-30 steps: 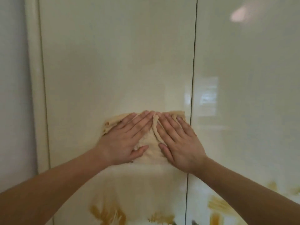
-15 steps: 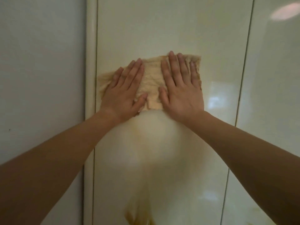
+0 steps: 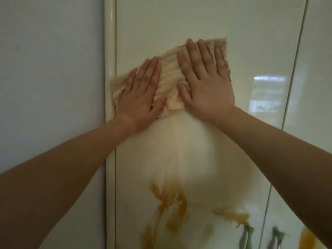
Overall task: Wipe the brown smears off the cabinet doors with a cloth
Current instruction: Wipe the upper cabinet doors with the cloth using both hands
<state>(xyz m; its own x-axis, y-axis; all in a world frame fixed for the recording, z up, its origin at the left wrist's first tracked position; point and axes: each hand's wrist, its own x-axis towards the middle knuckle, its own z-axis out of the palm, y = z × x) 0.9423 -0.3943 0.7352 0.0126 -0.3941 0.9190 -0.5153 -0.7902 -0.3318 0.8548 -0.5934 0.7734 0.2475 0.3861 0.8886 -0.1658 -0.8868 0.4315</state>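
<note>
Cloth [image 3: 169, 78], tan and ribbed, lies flat against the glossy cream cabinet door [image 3: 197, 18], high on its left half, its left corner reaching the rounded frame post [image 3: 110, 51]. The left hand [image 3: 142, 96] presses the cloth's left part and the right hand [image 3: 206, 81] its right part, both with fingers straight and laid close together, thumbs angled inward; neither hand grips the fabric. Below the hands a pale, hazy film spreads down the door, and further down sit thick brown smears [image 3: 170, 203], with more at the lower right near the door seam [image 3: 294, 69] and on the neighbouring door [image 3: 316, 51].

The main risk, as I judge it, is spreading instead of lifting: the cloth looks already stained, so dragging it over the heavy smears could thin them into a wider haze. With flat palms only, the cloth could also bunch or slip out from under the hands on the slick surface, leaving bare skin to streak the panel.

Room to move is generous upward and to the right across the door. To the left the frame post stops the stroke, and residue could be pushed into the groove beside it. On the right the seam between the doors could catch the cloth's edge or collect smear.
</note>
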